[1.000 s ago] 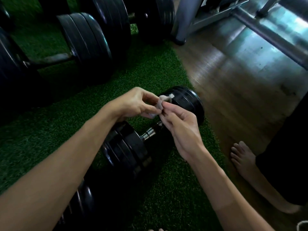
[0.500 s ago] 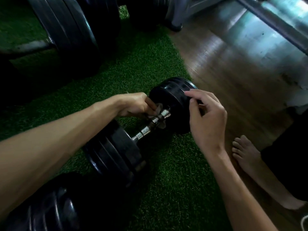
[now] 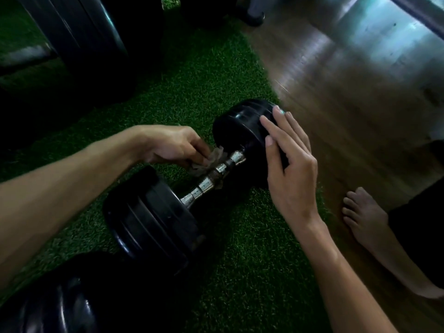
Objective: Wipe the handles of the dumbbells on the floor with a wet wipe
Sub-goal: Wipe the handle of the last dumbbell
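Left hand (image 3: 173,146) grip: fingers curled, pinching the crumpled wet wipe (image 3: 208,161) against the chrome handle (image 3: 211,180), near its far end. Right hand (image 3: 288,164) grip: wide, fingers straight and flat, resting on the far weight head (image 3: 240,126). Dumbbell (image 3: 153,219) lies diagonally on the green turf (image 3: 240,272), near head lower left, far head close to the turf edge beside the wood floor (image 3: 348,104). Another dark weight (image 3: 60,304) at bottom left, bigger dumbbells (image 3: 79,39) at top left, dim. Bare foot (image 3: 362,217) on the wood floor, right of the right wrist.
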### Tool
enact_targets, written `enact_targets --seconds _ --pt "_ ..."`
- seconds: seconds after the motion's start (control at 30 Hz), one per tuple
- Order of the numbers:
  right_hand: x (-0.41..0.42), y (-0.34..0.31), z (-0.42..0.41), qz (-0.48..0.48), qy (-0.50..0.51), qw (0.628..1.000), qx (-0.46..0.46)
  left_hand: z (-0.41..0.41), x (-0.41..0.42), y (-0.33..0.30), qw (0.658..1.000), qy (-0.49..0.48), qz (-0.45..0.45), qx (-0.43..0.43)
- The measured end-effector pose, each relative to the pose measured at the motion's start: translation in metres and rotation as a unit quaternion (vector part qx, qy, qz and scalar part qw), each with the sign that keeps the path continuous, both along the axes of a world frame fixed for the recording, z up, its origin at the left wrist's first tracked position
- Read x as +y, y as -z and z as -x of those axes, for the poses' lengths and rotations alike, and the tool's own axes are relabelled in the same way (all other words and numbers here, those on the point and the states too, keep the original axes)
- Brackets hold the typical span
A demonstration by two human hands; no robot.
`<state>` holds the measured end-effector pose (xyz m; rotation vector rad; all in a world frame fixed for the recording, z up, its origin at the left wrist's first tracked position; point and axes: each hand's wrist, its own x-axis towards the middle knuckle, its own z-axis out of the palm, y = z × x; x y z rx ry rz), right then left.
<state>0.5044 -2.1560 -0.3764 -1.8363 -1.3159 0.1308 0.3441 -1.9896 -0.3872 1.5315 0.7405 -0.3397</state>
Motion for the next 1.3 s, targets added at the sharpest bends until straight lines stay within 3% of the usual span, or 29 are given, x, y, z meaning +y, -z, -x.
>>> enact_targets --seconds 0.13,0.4,0.73,0.83,0.9,1.03,1.17,1.23,1.3 --pt "0.002 0.003 0.005 -0.004 0.006 1.0 0.023 -0.007 -0.006 -0.004 0.996 0.052 -0.06 0.035" --pt "0.003 0.008 0.008 -0.018 0.01 0.999 0.027 0.011 -0.003 -0.013 0.981 0.164 -0.049 0.094" --pt "0.003 0.009 0.01 -0.018 0.013 0.999 0.031 0.024 -0.008 -0.041 0.97 0.152 -0.099 0.16" --pt "-0.005 0.003 0.017 -0.014 0.011 1.0 -0.025 0.029 -0.002 -0.062 0.963 0.173 -0.15 0.145" --pt "-0.017 -0.001 0.034 -0.044 -0.028 0.998 -0.024 0.034 -0.006 -0.07 0.972 0.13 -0.163 0.107" --pt "-0.022 -0.004 0.065 0.06 -0.17 0.963 0.2 0.039 -0.025 -0.076 0.991 -0.038 -0.117 0.045" --pt "-0.011 0.004 0.074 0.055 -0.153 0.919 0.359 0.041 -0.041 -0.074 0.972 -0.176 -0.145 0.056" --pt "-0.008 0.009 0.074 0.035 -0.116 0.918 0.379 0.049 -0.048 -0.071 0.949 -0.202 -0.233 0.072" --pt "-0.008 0.014 0.074 0.027 -0.106 0.946 0.304 0.058 -0.056 -0.068 0.918 -0.205 -0.33 0.075"
